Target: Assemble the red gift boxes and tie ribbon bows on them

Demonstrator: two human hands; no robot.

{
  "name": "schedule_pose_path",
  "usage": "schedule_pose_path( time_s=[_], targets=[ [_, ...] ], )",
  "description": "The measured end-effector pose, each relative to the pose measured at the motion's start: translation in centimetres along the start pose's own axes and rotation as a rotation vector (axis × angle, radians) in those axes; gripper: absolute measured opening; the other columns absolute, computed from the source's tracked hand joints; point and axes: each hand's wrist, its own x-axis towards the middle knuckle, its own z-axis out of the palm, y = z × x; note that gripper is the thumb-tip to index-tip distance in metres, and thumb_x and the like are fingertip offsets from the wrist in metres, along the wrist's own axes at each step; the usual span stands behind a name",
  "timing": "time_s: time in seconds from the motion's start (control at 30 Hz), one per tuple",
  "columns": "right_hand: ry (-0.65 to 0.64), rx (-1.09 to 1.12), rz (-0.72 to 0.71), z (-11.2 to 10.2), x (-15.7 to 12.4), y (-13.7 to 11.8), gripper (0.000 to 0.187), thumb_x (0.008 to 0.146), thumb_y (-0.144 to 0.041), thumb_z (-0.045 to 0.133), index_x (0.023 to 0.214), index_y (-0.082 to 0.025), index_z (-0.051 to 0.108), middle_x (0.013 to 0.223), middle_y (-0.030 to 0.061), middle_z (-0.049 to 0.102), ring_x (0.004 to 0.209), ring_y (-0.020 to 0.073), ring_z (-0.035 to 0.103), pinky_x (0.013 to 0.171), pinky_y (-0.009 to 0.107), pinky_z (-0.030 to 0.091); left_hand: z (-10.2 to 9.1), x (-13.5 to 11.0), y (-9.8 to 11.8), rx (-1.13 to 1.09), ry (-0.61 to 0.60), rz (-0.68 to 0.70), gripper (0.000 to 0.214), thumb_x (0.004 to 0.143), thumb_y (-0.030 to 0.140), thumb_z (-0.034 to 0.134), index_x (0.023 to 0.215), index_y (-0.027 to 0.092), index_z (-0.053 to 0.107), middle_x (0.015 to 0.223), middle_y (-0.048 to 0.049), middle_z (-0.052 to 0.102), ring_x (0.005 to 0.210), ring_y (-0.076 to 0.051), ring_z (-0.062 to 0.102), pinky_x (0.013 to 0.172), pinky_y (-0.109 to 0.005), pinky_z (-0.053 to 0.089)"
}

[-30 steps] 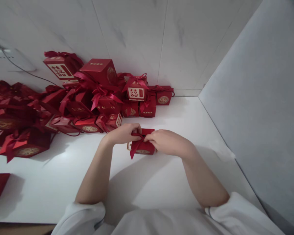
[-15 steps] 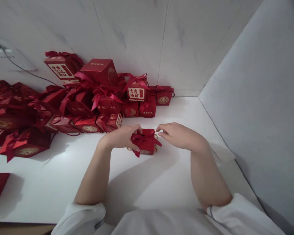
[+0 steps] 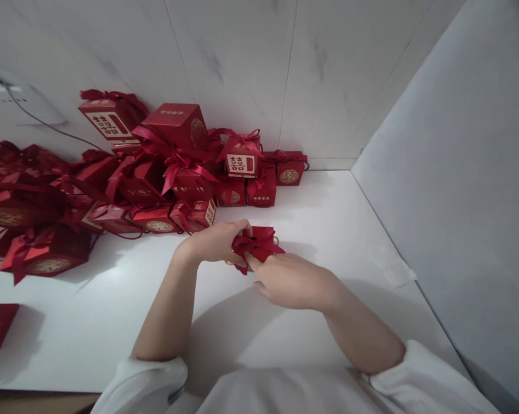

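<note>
Our red box (image 3: 264, 231) sits on the white table (image 3: 225, 328), between our 2 hands. We have our left hand (image 3: 216, 240) clamped on the left side of its ribbon (image 3: 263, 246), thumb in front, fingers behind. Our right hand (image 3: 292, 279) lays 1 finger on the ribbon's front; whether it grips, we cannot tell. Left and beyond, our pile (image 3: 145, 184) lies near the wall (image 3: 242, 63).

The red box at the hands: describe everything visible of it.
The red box, seemingly card, sits on the white table, in front of the piled boxes. A red ribbon covers much of its top; gold cord shows at its sides. The left hand touches its left end; the right hand, fingertips at the ribbon, hides most of its front.
</note>
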Motion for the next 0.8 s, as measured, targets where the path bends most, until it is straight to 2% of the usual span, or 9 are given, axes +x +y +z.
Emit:
schedule_pose_path(
  time_s=[0.27, 0.5, 0.6, 0.7, 0.8],
  targets=[
    [-0.007, -0.035, 0.011, -0.4, -0.6, -0.6, 0.028, 0.093, -0.021, 0.046, 0.113, -0.008, 0.059, 0.089, 0.0159, 0.072, 0.080, 0.0289, 0.067, 0.059, 0.033, 0.034, 0.0, 0.2, 0.0, -0.017, -0.009, 0.007, 0.045, 0.065, 0.033, 0.075, 0.103, 0.024, 0.052, 0.083, 0.0003, 0.065, 0.066, -0.016, 0.059, 0.059, -0.026, 0.040],
    [0.039, -0.031, -0.030, -0.2, -0.5, -0.3, 0.028, 0.093, -0.024, 0.048, 0.114, -0.010, 0.059, 0.094, 0.0152, 0.071, 0.084, 0.0291, 0.066, 0.062, 0.033, 0.036, -0.8, -0.4, -0.4, 0.035, -0.043, 0.065, 0.047, 0.065, 0.029, 0.074, 0.108, 0.024, 0.054, 0.088, -0.0005, 0.064, 0.074, -0.017, 0.057, 0.064, -0.026, 0.041],
    [0.049, -0.043, -0.057, 0.1, -0.5, -0.1, 0.027, 0.094, -0.027, 0.048, 0.112, -0.011, 0.060, 0.090, 0.0139, 0.071, 0.082, 0.0286, 0.066, 0.062, 0.033, 0.035, -1.3, -0.8, -0.9, 0.012, -0.061, 0.096, 0.040, 0.071, 0.026, 0.067, 0.110, 0.024, 0.056, 0.086, 0.0001, 0.063, 0.071, -0.015, 0.055, 0.063, -0.025, 0.040],
    [0.055, -0.063, -0.069, 0.1, -0.4, 0.1, 0.027, 0.095, -0.028, 0.046, 0.110, -0.011, 0.061, 0.086, 0.0127, 0.071, 0.079, 0.0275, 0.066, 0.060, 0.032, 0.034, -1.6, -0.8, -1.3, -0.006, 0.004, 0.104, 0.032, 0.079, 0.025, 0.057, 0.112, 0.024, 0.057, 0.086, 0.0000, 0.063, 0.069, -0.014, 0.053, 0.063, -0.025, 0.040],
    [0.058, -0.081, -0.064, -0.1, -0.3, 0.0, 0.027, 0.096, -0.028, 0.046, 0.110, -0.011, 0.062, 0.088, 0.0129, 0.072, 0.082, 0.0281, 0.067, 0.062, 0.032, 0.036, -1.6, -0.5, -1.5, -0.015, 0.101, 0.098, 0.029, 0.083, 0.027, 0.054, 0.112, 0.023, 0.056, 0.088, -0.0007, 0.062, 0.072, -0.014, 0.054, 0.065, -0.025, 0.041]
  ],
)
